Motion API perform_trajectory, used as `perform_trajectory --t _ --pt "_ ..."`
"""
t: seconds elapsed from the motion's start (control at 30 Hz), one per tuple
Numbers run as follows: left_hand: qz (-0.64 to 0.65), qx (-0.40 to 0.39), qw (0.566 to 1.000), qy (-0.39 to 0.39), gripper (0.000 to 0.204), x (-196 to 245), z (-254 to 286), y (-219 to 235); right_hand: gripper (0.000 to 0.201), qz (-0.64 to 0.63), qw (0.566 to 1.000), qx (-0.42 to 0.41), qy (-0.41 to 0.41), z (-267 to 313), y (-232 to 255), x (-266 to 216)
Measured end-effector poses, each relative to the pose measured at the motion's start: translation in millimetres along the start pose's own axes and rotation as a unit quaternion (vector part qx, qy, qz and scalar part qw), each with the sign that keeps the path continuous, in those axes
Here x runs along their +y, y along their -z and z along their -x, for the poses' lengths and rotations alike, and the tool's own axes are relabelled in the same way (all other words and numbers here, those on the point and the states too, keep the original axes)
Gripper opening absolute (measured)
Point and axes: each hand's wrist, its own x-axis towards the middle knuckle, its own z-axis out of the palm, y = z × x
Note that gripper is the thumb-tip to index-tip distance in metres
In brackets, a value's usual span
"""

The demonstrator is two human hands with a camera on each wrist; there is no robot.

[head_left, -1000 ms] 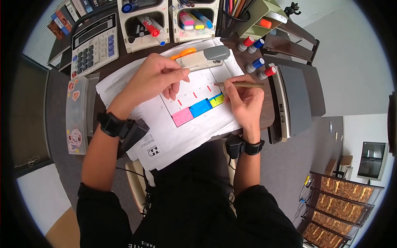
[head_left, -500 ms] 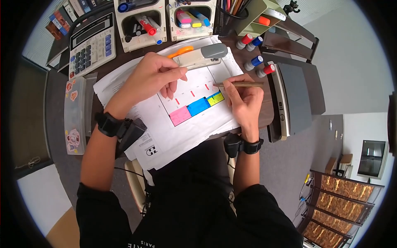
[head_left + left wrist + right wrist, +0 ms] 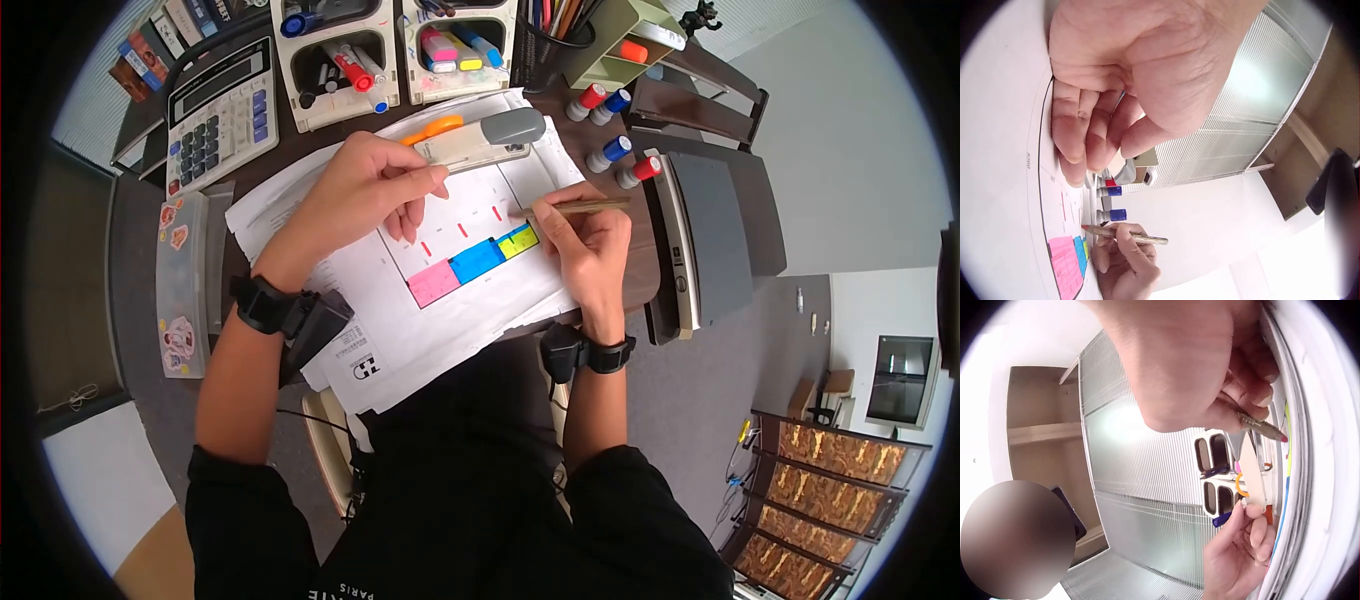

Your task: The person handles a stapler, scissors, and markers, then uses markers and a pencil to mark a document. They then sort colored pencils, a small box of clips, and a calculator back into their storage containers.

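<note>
A printed sheet (image 3: 400, 330) carries a row of pink (image 3: 433, 284), blue (image 3: 476, 261) and yellow-green (image 3: 518, 242) blocks, with short red strokes (image 3: 462, 230) above them. My right hand (image 3: 592, 250) holds a brown pencil (image 3: 590, 206) between thumb and fingers, its tip just right of the rightmost stroke. In the right wrist view the pencil (image 3: 1262, 427) shows a red tip close to the paper. My left hand (image 3: 375, 195) lies on the upper left of the sheet, fingers loosely bent, beside the grey and white stapler (image 3: 480, 145). The left wrist view shows no object in this hand (image 3: 1129, 81).
Behind the papers stand pen holders (image 3: 335, 75) and a black mesh cup (image 3: 550, 55). A calculator (image 3: 215, 125) and a clear stickered box (image 3: 183, 290) are at the left. Several red- and blue-capped bottles (image 3: 610, 153) and a dark device (image 3: 705, 240) are at the right. Orange scissor handles (image 3: 433, 128) lie by the stapler.
My right hand and the pencil have shifted slightly left, and the pencil's tip sits a little lower in the view. The left hand keeps its pose. The head view has moved slightly.
</note>
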Motion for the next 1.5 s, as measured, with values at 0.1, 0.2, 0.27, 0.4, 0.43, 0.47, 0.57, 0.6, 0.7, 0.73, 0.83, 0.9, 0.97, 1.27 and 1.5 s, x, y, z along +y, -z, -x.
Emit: perform_trajectory --t 0.1,0.2,0.27,0.4,0.43,0.47,0.57,0.6,0.7,0.73,0.83,0.9,0.97,1.27,1.5 --pt "-0.007 0.0 1.0 0.002 0.031 0.9 0.5 -1.2 0.009 -0.021 1.0 0.014 -0.003 0.3 1.2 1.4" --pt "-0.004 -0.001 1.0 0.0 0.031 -1.2 0.3 -0.9 0.009 -0.025 1.0 -0.001 -0.002 0.5 3.8 4.5" --pt "-0.001 -0.005 1.0 -0.004 0.031 -0.5 -0.5 0.6 0.009 -0.016 1.0 -0.014 0.003 0.0 2.4 3.0" --pt "-0.009 -0.004 1.0 -0.002 0.031 0.6 -0.5 -0.5 0.01 -0.014 1.0 0.005 -0.015 -0.3 6.3 2.3" --pt "-0.01 -0.004 1.0 -0.004 0.031 0.7 0.3 0.1 0.01 -0.012 1.0 -0.012 -0.016 -0.6 8.3 4.7" --pt "-0.011 -0.003 1.0 -0.004 0.031 0.7 0.9 0.4 0.01 -0.013 1.0 -0.013 -0.016 0.0 7.8 7.1" --pt "-0.015 -0.001 1.0 0.001 0.031 2.1 0.1 -0.6 0.011 -0.016 1.0 -0.018 -0.003 1.2 2.5 3.5" --pt "-0.012 -0.003 1.0 0.007 0.03 2.2 -0.1 -0.5 0.01 -0.035 0.999 0.006 -0.002 1.1 -1.2 0.7" --pt "0.002 -0.007 1.0 0.007 0.028 2.6 0.7 -1.2 0.008 -0.076 0.995 0.061 0.016 2.6 -1.1 -2.6" --pt "0.015 -0.007 1.0 0.004 0.027 2.8 1.5 -0.6 0.008 -0.098 0.991 0.088 0.031 2.4 -0.3 -2.7" --pt "0.038 -0.011 0.999 -0.021 0.023 1.3 3.0 -2.5 0.011 -0.115 0.985 0.118 0.054 4.0 1.4 0.8" --pt "0.069 -0.014 0.997 -0.036 0.021 3.8 5.4 -4.1 0.014 -0.102 0.984 0.129 0.07 5.4 0.1 2.6" --pt "0.078 -0.006 0.996 -0.048 0.019 11.7 10.1 -7.9 0.014 -0.082 0.991 0.081 0.07 9.0 3.1 5.3" --pt "-0.248 0.036 0.923 -0.292 0.031 30.2 18.8 -25.2 0.02 0.004 0.979 -0.026 0.201 36.2 -15.5 -27.1" --pt "-0.391 0.042 0.847 -0.358 0.031 34.0 26.6 -39.6 0.018 -0.107 0.97 -0.029 0.217 36.4 -12.8 -21.4"
